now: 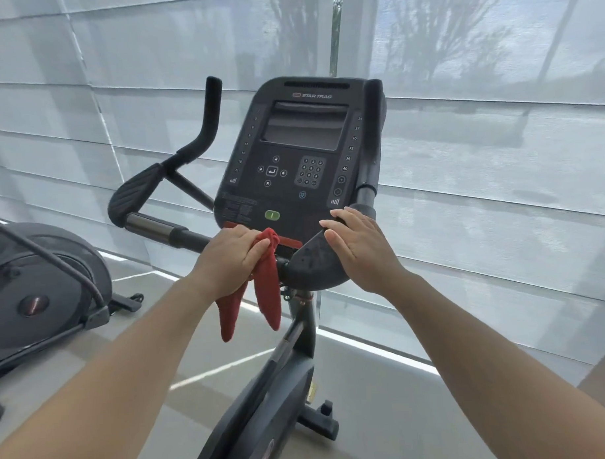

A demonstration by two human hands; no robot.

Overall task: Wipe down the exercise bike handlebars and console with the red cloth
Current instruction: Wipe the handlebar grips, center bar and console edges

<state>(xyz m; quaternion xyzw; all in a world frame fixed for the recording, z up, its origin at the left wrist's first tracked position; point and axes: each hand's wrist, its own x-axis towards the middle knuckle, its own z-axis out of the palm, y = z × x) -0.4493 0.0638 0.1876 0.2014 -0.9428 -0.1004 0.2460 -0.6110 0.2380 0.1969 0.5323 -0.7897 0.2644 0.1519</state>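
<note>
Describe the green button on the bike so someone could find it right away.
Find the dark console facing the rider. Near its bottom edge, below the arrow keys, sits the green button. It is the only green control, just above the red cloth.

**Where things stand around the bike**

The console (300, 154) stands in the middle, with the handlebars (164, 230) reaching out to its left and right. The left hand (231, 257) holds the cloth (267, 285) on the bar just near the console's lower edge. The right hand (360, 248) rests on the right pad (312, 263). Another machine (39, 290) stands on the floor at far left. Window blinds (497, 154) hang behind everything.
</note>
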